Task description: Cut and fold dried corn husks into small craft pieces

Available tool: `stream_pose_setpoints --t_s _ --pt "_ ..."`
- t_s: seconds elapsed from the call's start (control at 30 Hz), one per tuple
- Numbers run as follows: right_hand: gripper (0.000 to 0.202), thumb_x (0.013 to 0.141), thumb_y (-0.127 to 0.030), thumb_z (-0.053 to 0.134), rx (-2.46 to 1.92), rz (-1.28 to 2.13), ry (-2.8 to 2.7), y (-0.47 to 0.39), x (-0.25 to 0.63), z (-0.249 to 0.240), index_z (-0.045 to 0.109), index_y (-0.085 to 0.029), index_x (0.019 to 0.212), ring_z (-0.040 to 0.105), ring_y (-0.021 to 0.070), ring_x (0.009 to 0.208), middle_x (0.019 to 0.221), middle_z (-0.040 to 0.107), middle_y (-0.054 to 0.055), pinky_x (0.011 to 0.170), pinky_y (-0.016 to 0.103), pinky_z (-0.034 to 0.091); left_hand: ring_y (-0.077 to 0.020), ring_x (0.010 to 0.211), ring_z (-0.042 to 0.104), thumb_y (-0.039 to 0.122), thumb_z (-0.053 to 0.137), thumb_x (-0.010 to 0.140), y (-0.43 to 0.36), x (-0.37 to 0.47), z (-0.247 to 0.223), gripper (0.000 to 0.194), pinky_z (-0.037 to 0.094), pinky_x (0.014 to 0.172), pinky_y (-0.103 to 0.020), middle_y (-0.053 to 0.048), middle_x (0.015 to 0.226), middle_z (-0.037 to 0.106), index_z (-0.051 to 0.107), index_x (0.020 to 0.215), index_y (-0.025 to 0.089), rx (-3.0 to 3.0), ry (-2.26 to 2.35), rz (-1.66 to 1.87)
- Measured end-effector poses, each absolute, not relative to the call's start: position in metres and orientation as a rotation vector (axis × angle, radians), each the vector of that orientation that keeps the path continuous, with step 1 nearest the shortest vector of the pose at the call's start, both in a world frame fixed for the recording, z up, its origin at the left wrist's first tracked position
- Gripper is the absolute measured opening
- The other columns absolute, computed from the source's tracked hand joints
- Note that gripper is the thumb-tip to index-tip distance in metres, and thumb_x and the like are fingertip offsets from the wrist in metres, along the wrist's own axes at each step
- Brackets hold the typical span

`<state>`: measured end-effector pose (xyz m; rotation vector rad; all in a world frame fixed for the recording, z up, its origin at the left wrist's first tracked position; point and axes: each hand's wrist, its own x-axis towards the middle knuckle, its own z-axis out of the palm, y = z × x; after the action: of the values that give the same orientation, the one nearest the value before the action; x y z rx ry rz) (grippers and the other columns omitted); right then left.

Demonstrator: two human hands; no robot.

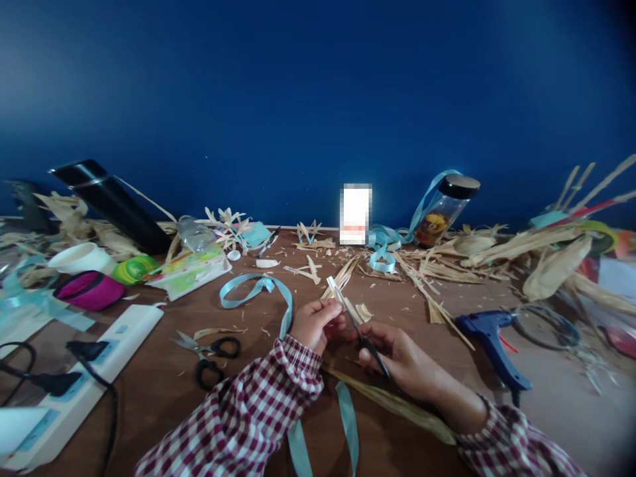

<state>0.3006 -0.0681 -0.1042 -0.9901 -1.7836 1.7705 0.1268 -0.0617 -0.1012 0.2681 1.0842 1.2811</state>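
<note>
Near the middle of the brown table, my left hand [318,322] pinches a pale strip of corn husk [333,287] between thumb and fingers. My right hand [405,363] is wrapped round the dark handles of scissors [370,348], whose blades point up and left beside the husk strip. Husk pieces [346,273] lie just behind my fingers. A long greenish husk [405,403] rests below my right hand. Light blue ribbon [287,298] loops behind my left forearm, and more of it shows below my hands.
Black-handled scissors [206,354] lie left of my sleeve. A blue glue gun [497,344] is at the right. A power strip [94,377] with black plugs is at the left. Behind stand a black flask [114,209], a glass jar [442,212] and a bright pixelated rectangle [356,214].
</note>
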Motion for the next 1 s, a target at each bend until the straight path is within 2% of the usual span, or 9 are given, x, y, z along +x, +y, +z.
stream_pose_setpoints --t_s 0.6,0.8,1.0 --pt "0.033 0.081 -0.045 0.060 -0.961 1.806 -1.761 -0.0685 0.3023 -0.1039 0.054 -0.017 0.097 0.045 0.0109 0.059 0.069 0.054 -0.002 0.054 0.022 0.035 -0.0079 0.043 0.056 0.004 0.069 0.065 -0.0598 0.1268 -0.1011 0.011 0.051 0.046 -0.018 0.000 0.049 0.061 0.063 0.059 0.010 0.256 1.119 1.257" --pt "0.033 0.081 -0.045 0.061 -0.956 1.832 -1.735 -0.0680 0.3014 -0.1014 0.054 -0.017 0.097 0.045 0.0111 0.059 0.068 0.054 -0.002 0.054 0.022 0.034 -0.0078 0.043 0.056 0.005 0.072 0.064 -0.0604 0.1268 -0.0998 0.011 0.050 0.044 -0.018 0.000 0.050 0.061 0.063 0.059 0.010 0.258 1.126 1.249" --pt "0.033 0.081 -0.045 0.060 -0.963 1.835 -1.739 -0.0689 0.3009 -0.0994 0.054 -0.016 0.097 0.043 0.0109 0.059 0.068 0.054 -0.002 0.054 0.022 0.033 -0.0075 0.044 0.056 0.003 0.065 0.069 -0.0597 0.1263 -0.0997 0.012 0.050 0.046 -0.018 0.000 0.051 0.061 0.063 0.060 0.011 0.262 1.124 1.228"
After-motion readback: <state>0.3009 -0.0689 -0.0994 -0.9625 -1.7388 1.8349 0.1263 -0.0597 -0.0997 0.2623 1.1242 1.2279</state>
